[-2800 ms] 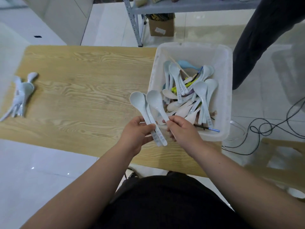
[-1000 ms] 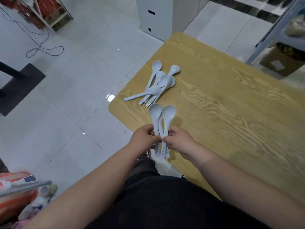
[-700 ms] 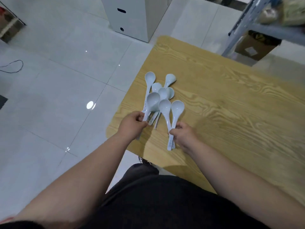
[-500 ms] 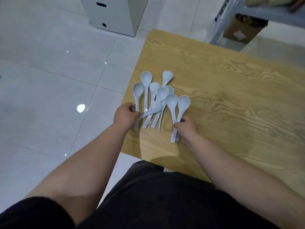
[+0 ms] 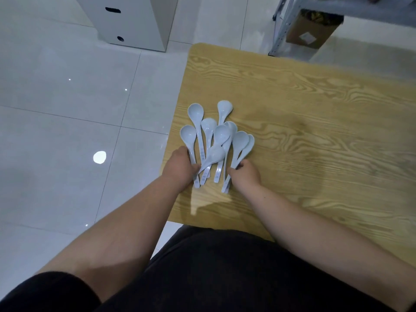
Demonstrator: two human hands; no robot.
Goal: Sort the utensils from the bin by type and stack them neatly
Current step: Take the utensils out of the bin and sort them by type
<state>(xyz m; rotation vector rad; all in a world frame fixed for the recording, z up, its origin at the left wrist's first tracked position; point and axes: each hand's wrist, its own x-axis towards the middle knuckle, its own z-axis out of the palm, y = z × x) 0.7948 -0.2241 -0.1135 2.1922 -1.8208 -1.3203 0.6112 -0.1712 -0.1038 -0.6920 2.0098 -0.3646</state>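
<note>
Hands frame a fan of pale blue plastic soup spoons (image 5: 213, 140) lying near the left end of the light wood-grain table (image 5: 315, 122). Left hand (image 5: 180, 168) curls its fingers against the handles on that side, and right hand (image 5: 245, 174) pinches the two rightmost spoons' handles. Beyond the table stand a white cabinet (image 5: 135, 19) and a grey metal shelf (image 5: 290, 21).

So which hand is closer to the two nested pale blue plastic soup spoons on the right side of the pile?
Right. The right hand grips the handles of the two nested pale blue plastic soup spoons; the left hand is across the pile, on the leftmost handles.
</note>
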